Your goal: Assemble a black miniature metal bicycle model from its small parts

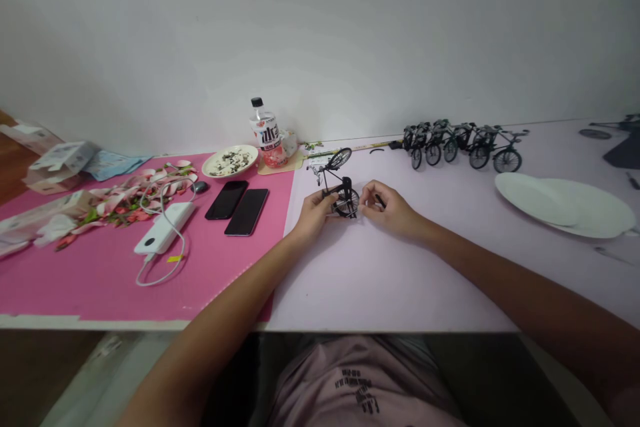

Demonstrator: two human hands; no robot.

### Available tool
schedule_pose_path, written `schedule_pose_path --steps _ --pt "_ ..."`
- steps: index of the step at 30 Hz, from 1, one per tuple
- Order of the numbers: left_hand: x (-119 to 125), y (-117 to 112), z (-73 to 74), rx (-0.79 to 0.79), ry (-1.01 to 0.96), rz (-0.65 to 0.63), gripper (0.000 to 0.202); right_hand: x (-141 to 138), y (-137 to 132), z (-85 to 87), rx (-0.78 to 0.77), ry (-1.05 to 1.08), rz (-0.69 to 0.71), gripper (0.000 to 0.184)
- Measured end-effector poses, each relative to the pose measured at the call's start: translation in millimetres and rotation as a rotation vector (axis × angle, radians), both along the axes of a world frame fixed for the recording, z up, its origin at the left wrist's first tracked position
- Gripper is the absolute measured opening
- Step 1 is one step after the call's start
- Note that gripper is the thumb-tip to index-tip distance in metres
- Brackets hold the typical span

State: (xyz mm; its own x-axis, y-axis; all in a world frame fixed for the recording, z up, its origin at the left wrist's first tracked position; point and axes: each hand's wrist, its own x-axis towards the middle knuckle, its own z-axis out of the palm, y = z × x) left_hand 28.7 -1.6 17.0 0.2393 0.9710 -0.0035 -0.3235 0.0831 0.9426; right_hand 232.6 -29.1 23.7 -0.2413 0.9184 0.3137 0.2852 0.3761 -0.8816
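A small black model bicycle [345, 199] is tilted on end over the pale part of the table, one wheel up and one wheel low. My left hand [316, 212] is closed round its lower frame near the low wheel. Just right of that wheel, my right hand [385, 205] is closed, thumb and index finger pinched together. A short dark piece [381, 201] shows between its fingers; I cannot make out what kind it is. Whether the right fingertips touch the wheel is unclear.
Several finished-looking model bicycles [463, 143] stand along the wall. White plates [565, 205] lie to the right. On the pink side are two phones [247, 212], a white power bank [165, 228] with cable, artificial petals [145, 190], a dish of small parts [230, 161] and a bottle [269, 133].
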Motion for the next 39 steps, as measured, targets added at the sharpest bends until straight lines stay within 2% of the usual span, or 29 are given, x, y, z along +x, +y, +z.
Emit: schedule_pose_path --steps 7,19,23,26,30,34,39 --pt "0.6 -0.4 -0.8 -0.006 0.008 -0.011 0.039 0.8 3.3 -5.8 0.0 -0.003 -0.01 0.015" --pt "0.5 -2.9 1.5 -0.025 0.023 -0.036 0.038 -0.6 4.1 -5.7 0.023 0.003 -0.039 0.015" --pt "-0.2 -6.6 5.3 0.016 0.092 -0.035 0.047 -2.4 3.9 -4.7 0.045 0.031 -0.055 0.019" --pt "-0.4 -9.9 8.9 0.079 0.189 -0.039 0.062 -3.5 4.4 -4.0 0.058 0.072 -0.073 0.023" --pt "-0.4 -10.4 9.1 0.107 0.202 -0.073 0.081 -3.7 6.2 -5.0 0.067 0.097 -0.11 0.027" --pt "-0.4 -9.1 6.8 0.116 0.191 -0.08 0.082 -4.4 6.0 -4.8 0.067 0.093 -0.142 0.026" --pt "0.0 -10.0 8.5 0.128 0.179 -0.073 0.078 -6.4 -0.6 0.3 0.029 0.094 -0.098 0.022"
